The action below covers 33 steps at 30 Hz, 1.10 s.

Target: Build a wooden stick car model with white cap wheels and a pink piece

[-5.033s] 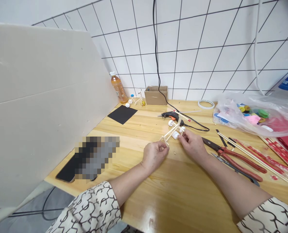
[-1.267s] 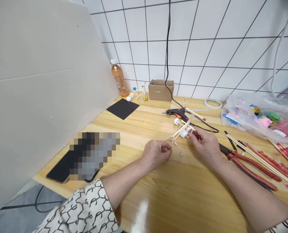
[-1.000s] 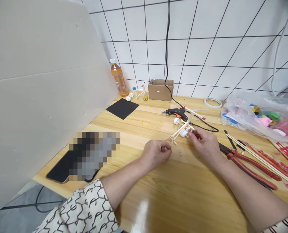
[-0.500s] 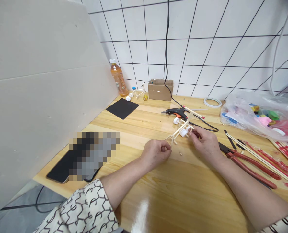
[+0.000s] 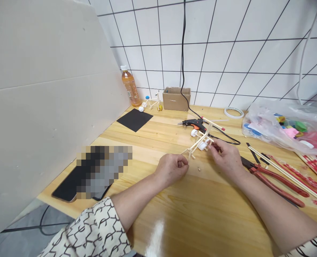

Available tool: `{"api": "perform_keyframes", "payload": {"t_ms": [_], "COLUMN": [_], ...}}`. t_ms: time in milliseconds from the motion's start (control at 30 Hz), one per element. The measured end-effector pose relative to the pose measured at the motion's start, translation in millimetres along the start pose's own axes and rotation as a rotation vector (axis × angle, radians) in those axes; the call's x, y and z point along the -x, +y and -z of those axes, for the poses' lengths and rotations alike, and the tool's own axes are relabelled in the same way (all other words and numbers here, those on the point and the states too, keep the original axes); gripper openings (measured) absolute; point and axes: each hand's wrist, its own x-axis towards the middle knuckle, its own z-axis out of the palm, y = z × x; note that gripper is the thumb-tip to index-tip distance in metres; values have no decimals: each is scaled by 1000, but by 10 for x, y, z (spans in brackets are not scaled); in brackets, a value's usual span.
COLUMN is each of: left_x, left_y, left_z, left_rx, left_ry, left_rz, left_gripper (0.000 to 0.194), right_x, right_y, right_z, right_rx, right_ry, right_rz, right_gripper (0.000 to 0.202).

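A small frame of pale sticks (image 5: 195, 145) with white wheels stands near the middle of the table, between my two hands. A stick with red ends (image 5: 213, 123) lies across its raised part. My left hand (image 5: 173, 167) has its fingers pinched together at the frame's near left end, on one thin stick. At the right side, beside a white wheel (image 5: 202, 145), my right hand (image 5: 226, 155) pinches the frame with thumb and forefinger. A small wood bit (image 5: 199, 169) lies between the hands.
Behind the frame lies a black glue gun (image 5: 194, 124) with its cord. Pliers (image 5: 274, 182), sticks (image 5: 286, 173) and a plastic bag (image 5: 289, 128) are at right. A box (image 5: 176, 99), bottle (image 5: 130, 87) and black sheet (image 5: 135, 120) stand or lie farther back; a phone (image 5: 67, 184) is left.
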Motion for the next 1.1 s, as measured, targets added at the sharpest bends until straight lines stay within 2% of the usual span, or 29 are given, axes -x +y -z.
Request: {"api": "perform_keyframes", "payload": {"t_ms": [200,400,567,700,833,967,1100], "left_x": [2,-23,-69,-99,-115,-110,-100], "left_y": [14,-40,-140,-206,-239,-214,-177], "left_z": [22,246,358,310,276,275,284], "left_rx": [13,65,120,68,3,-53,-93], "left_ry": [-6,-57,43,48,48,36,26], "left_rz": [36,107,101,62,33,4,-8], "left_gripper": [13,14,18,20,21,20,20], "right_x": [13,20,58,154,259,341,396], "right_y": [23,-27,-136,-197,-281,-382,-442], "right_z": [-13,11,85,96,65,34,4], "right_rx": [-11,-64,-61,-48,-4,9,36], "right_ry": [0,-5,51,95,77,-23,-159], "right_rz": [-18,-115,-218,-119,105,326,362], "right_gripper": [20,20,15,12,10,10,16]}}
